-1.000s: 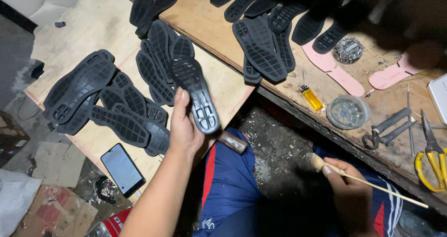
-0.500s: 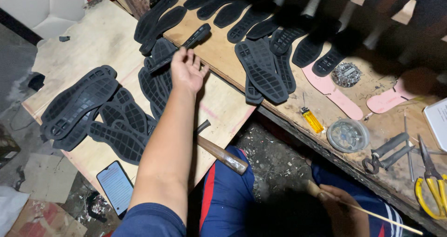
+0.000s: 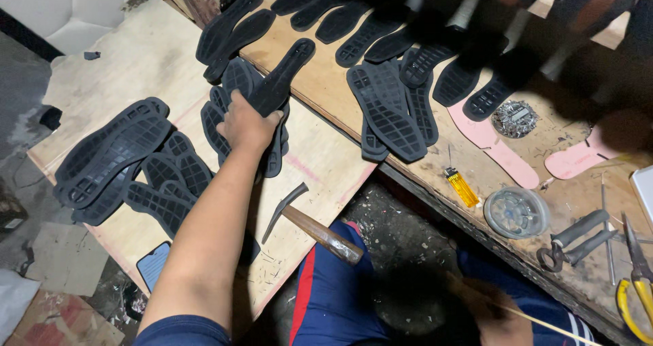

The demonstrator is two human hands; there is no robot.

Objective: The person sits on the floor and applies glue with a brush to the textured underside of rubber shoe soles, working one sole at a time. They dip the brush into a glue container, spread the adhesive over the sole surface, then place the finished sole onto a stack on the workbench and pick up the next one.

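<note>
Nearest to me, at the bottom edge of the view, my right hand sits low over my blue trousers, its fingers closed around a thin pale stick that runs off to the right. It is dim and partly cut off down there, so I cannot make out more of the grip.

A little farther out, a hammer with a wooden handle lies on the plywood board, its dark curved head pointing toward the stacks, its handle end reaching off the board's near edge. A dark phone lies at the near left edge of the same board, beside my forearm.

My left arm stretches forward across the board. My left hand is wrapped around the near end of a black rubber sole, fingers shut tight on it, tread side down, its far end reaching onto the wooden worktop. Under my hand lies a small heap of black soles; another pile lies to the left, well apart from it.

Beyond, on the worktop, more soles lie in rows. To the right are a yellow lighter, a round clear lid, pink insoles, grey-handled pincers and yellow-handled scissors.
</note>
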